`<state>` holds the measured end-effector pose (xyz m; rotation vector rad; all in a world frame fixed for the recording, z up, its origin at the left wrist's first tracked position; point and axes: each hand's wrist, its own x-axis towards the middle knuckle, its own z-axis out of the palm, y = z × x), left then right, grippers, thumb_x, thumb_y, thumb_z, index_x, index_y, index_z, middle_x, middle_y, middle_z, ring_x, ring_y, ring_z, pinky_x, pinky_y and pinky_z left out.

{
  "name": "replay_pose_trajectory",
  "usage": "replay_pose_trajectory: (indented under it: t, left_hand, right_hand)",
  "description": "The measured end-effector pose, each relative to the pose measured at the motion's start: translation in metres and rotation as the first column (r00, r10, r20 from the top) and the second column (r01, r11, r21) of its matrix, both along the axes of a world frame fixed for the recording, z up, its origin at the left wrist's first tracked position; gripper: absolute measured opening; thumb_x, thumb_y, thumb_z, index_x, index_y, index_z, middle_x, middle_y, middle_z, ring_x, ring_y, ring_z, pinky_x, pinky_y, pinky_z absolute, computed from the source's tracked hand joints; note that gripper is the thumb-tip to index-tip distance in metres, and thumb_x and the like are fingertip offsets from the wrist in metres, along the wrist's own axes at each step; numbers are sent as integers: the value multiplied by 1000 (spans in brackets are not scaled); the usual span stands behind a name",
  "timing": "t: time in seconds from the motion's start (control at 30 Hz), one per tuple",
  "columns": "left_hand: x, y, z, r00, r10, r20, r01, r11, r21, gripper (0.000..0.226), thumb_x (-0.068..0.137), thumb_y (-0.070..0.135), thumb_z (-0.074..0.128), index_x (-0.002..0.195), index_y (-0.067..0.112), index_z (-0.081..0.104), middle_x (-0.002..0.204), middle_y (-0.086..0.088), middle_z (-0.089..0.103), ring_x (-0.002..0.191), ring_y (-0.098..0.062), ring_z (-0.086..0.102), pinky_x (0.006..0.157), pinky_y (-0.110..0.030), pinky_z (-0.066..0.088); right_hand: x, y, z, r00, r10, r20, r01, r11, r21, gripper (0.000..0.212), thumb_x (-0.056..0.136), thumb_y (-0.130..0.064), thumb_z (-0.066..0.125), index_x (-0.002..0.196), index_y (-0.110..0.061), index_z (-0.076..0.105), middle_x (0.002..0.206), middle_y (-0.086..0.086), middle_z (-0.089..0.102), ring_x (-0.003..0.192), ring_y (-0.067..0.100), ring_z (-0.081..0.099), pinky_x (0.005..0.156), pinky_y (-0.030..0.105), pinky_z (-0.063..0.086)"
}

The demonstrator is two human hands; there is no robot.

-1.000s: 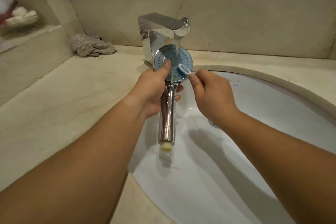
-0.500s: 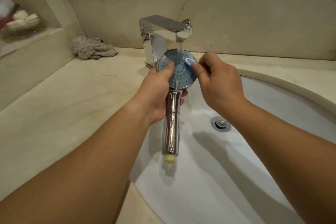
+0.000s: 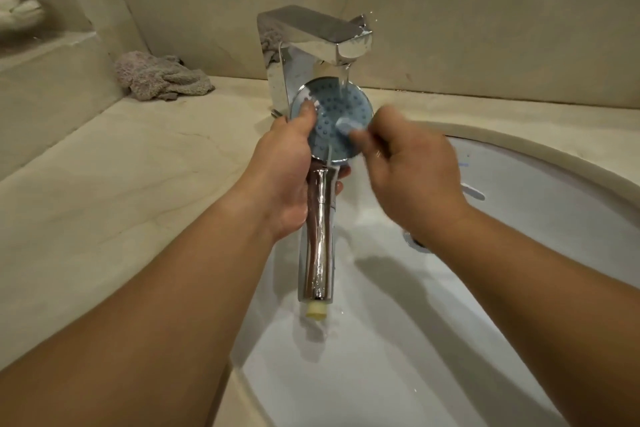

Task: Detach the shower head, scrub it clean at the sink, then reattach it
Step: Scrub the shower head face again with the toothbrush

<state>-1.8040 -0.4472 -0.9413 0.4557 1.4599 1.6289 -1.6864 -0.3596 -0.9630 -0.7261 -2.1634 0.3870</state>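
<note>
Now we hold the chrome shower head [image 3: 320, 225] over the white sink [image 3: 519, 288], its round blue nozzle face under the faucet [image 3: 311, 35] stream. Our left hand [image 3: 280, 180] wraps the smooth handle, thumb on the rim. Our blurred right hand [image 3: 412, 177] pinches a small blue brush [image 3: 346, 124] against the face.
</note>
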Motion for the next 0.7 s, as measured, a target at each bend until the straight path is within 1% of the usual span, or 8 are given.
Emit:
replay_pose_trajectory:
  t: [0.07,0.17,0.23,0.27,0.37,0.47,0.57,0.7]
  left_hand:
    - [1,1,1,1000,-6,-8,6,1000,0,53,103,59,39,130,21,62,107,-8,77,80,-24,67,68,-36,52]
    - [4,0,2,1000,-2,-18,2,1000,-3,50,104,59,37,131,24,60,109,-10,77,84,-29,70,66,-36,54]
    - [5,0,3,1000,-12,-17,12,1000,-3,47,105,57,37,131,24,58,107,-11,77,83,-29,70,63,-35,54]
    - [6,-1,3,1000,-17,-17,16,1000,-3,47,105,57,37,131,24,57,107,-11,76,81,-28,70,63,-35,54]
    - [9,-2,5,1000,-19,-22,20,1000,9,45,106,55,36,135,24,53,112,-14,74,82,-31,71,62,-36,54]
    - [10,-3,8,999,-13,-39,14,1000,23,45,106,55,36,134,24,53,110,-11,75,81,-28,73,63,-36,54]
    - [11,-4,9,998,-10,-58,11,1000,27,45,106,55,34,133,24,52,114,-14,74,81,-28,70,64,-37,55]
    - [10,-5,9,998,-3,-70,5,1000,19,45,106,55,35,132,23,53,114,-15,74,82,-28,69,63,-37,55]
  right_hand:
    - [0,1,-3,999,27,44,-29,999,42,28,98,-43,49,81,-21,48,62,-8,50,55,15,48,49,33,43]
    - [0,1,-1,998,2,-66,-6,999,-54,27,98,-42,50,81,-23,46,61,-9,48,55,15,47,47,30,37]
    - [-1,-2,1,999,25,-28,-23,999,46,26,98,-40,50,82,-20,51,62,-7,50,54,18,48,47,30,37]
    - [-1,-2,1,999,25,-22,-24,999,48,27,98,-40,49,82,-19,53,62,-6,51,55,19,49,48,31,40]
    - [0,0,4,996,-26,-82,21,998,-63,28,98,-43,48,83,-19,50,64,-11,50,58,16,50,49,33,43]
    - [0,-5,5,999,31,-22,-29,995,91,27,98,-40,50,81,-19,52,63,-8,51,54,17,49,48,32,43]
    - [1,-4,6,996,1,-90,-4,999,-39,28,99,-44,46,83,-22,50,66,-9,53,59,16,52,50,35,47]
    - [2,-4,6,1000,17,0,-16,994,109,26,99,-39,50,81,-20,50,63,-8,50,53,15,46,47,28,38]
